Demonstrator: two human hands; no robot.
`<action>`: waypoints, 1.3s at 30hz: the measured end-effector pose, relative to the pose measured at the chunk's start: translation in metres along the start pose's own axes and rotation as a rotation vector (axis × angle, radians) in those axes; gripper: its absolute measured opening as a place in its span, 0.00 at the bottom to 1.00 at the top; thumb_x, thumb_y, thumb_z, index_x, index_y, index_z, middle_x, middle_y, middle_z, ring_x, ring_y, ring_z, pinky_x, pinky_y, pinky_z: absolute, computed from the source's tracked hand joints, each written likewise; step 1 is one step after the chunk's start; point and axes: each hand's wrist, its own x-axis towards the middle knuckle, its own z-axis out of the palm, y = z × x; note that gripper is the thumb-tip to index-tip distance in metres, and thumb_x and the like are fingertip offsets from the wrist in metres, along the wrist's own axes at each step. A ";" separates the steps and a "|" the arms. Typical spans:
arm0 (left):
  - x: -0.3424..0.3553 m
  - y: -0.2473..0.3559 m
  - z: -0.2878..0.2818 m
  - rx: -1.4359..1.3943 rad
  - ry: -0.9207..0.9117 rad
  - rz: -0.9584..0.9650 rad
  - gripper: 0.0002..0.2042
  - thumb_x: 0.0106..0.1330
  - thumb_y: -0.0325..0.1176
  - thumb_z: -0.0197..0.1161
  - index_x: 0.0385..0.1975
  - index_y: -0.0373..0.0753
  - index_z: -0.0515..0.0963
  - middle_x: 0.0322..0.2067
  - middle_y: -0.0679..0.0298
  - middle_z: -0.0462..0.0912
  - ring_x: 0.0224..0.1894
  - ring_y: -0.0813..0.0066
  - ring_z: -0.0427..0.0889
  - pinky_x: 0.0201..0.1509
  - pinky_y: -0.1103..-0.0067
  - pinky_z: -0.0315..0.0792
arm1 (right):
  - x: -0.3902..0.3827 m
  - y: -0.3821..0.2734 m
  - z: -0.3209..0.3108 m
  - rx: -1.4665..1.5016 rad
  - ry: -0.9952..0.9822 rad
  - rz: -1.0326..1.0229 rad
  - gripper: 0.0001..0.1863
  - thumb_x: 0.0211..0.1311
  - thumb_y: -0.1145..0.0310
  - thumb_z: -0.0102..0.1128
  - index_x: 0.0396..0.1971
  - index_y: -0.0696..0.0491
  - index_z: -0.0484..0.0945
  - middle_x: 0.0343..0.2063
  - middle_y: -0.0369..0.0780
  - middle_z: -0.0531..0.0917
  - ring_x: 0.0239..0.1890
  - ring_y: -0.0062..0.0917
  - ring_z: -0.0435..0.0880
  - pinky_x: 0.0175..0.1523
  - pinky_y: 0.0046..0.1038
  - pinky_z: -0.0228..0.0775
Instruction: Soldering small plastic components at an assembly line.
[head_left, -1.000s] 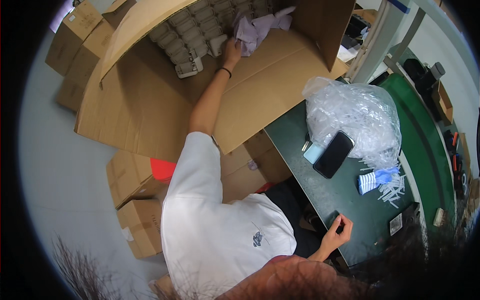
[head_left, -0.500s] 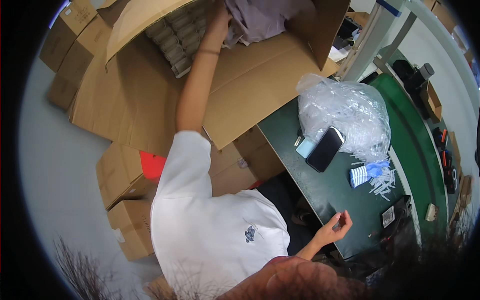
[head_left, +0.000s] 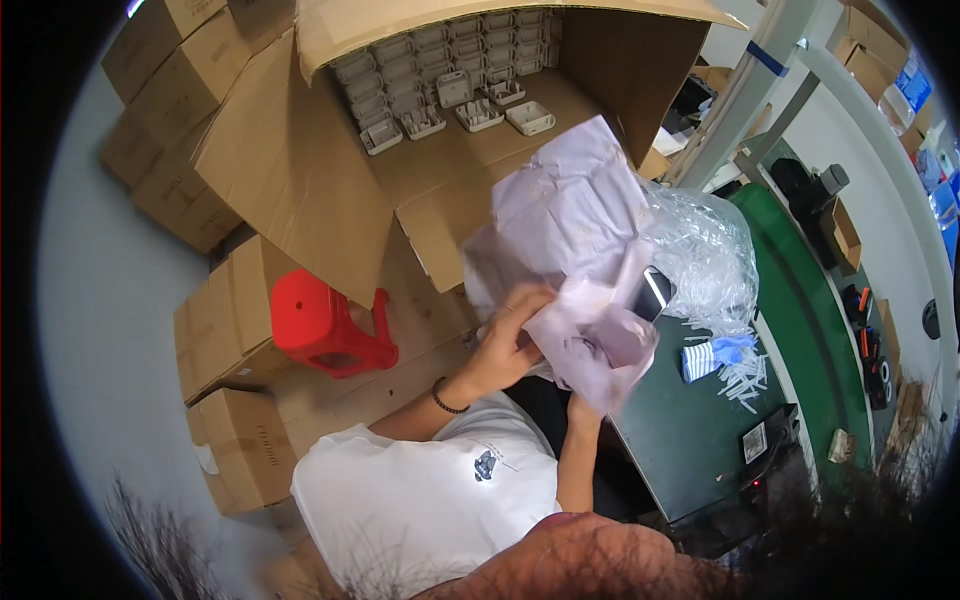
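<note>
Stool (head_left: 325,325) left of hands (head_left: 510,345), trays (head_left: 450,75) in box (head_left: 300,180)

Open cardboard box (head_left: 330,190) ahead, clear plastic bag (head_left: 710,255) crowding the green table (head_left: 690,440) at right.

- Left hand (head_left: 510,335): at centre, fingers curled into a pale lilac plastic bag (head_left: 575,245), gripping its lower left part; dark band on the wrist.
- Right hand (head_left: 583,408): at 6 o'clock of the bag, mostly hidden beneath its lower edge.
- Large open cardboard box (head_left: 330,190): at 12 o'clock, holding rows of small white trays (head_left: 440,70).
- Red stool (head_left: 325,325): at 9 o'clock of the left hand, among stacked cartons (head_left: 235,310).
- Green table (head_left: 700,430): at 4 o'clock, bearing a crumpled clear plastic bag (head_left: 710,255), a dark phone (head_left: 652,293) and scattered small white pieces (head_left: 745,375).
</note>
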 end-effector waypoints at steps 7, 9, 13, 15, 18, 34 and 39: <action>-0.009 -0.027 0.020 -0.319 -0.243 -0.127 0.39 0.65 0.30 0.77 0.75 0.33 0.65 0.75 0.52 0.66 0.75 0.63 0.67 0.78 0.64 0.63 | -0.032 0.006 0.016 0.151 0.296 0.331 0.37 0.70 0.64 0.68 0.75 0.56 0.63 0.65 0.46 0.76 0.66 0.35 0.78 0.67 0.40 0.75; -0.009 -0.026 0.039 -0.197 -0.216 0.125 0.34 0.63 0.29 0.79 0.69 0.31 0.72 0.68 0.53 0.76 0.71 0.64 0.74 0.76 0.68 0.64 | -0.020 0.014 0.022 -0.461 0.173 -0.095 0.40 0.67 0.53 0.71 0.73 0.54 0.66 0.67 0.49 0.70 0.71 0.42 0.70 0.72 0.48 0.65; -0.017 -0.067 0.034 -0.619 0.314 -0.176 0.17 0.72 0.24 0.59 0.59 0.28 0.79 0.55 0.58 0.87 0.55 0.69 0.86 0.60 0.71 0.80 | -0.004 -0.071 0.040 -0.258 0.106 -0.338 0.61 0.53 0.35 0.80 0.79 0.48 0.55 0.80 0.58 0.43 0.76 0.64 0.58 0.74 0.66 0.56; -0.011 -0.081 0.049 -0.585 0.051 -0.293 0.17 0.78 0.32 0.54 0.61 0.32 0.76 0.56 0.57 0.85 0.55 0.67 0.85 0.60 0.70 0.81 | -0.003 -0.075 0.043 -0.204 0.164 -0.397 0.64 0.48 0.31 0.80 0.77 0.53 0.60 0.80 0.58 0.47 0.80 0.61 0.53 0.77 0.62 0.53; -0.028 -0.076 0.105 -0.780 -0.107 -0.472 0.20 0.81 0.34 0.54 0.69 0.35 0.70 0.61 0.60 0.80 0.62 0.70 0.80 0.68 0.73 0.75 | 0.006 -0.103 0.032 -0.768 0.094 -0.494 0.40 0.62 0.38 0.72 0.59 0.59 0.81 0.76 0.64 0.58 0.78 0.62 0.61 0.70 0.53 0.68; 0.017 0.009 0.143 -0.395 -0.262 0.565 0.22 0.67 0.41 0.71 0.54 0.34 0.77 0.70 0.35 0.69 0.74 0.37 0.69 0.76 0.54 0.65 | 0.012 -0.104 0.006 -0.370 0.691 -0.389 0.33 0.79 0.43 0.47 0.62 0.60 0.67 0.60 0.52 0.73 0.60 0.42 0.75 0.62 0.43 0.69; 0.014 0.026 0.145 -0.656 -0.391 -0.153 0.04 0.75 0.28 0.61 0.40 0.35 0.77 0.45 0.60 0.85 0.49 0.77 0.83 0.55 0.79 0.76 | 0.007 -0.106 0.007 -0.231 0.615 -0.547 0.45 0.78 0.34 0.44 0.77 0.58 0.57 0.75 0.56 0.63 0.74 0.50 0.67 0.75 0.48 0.61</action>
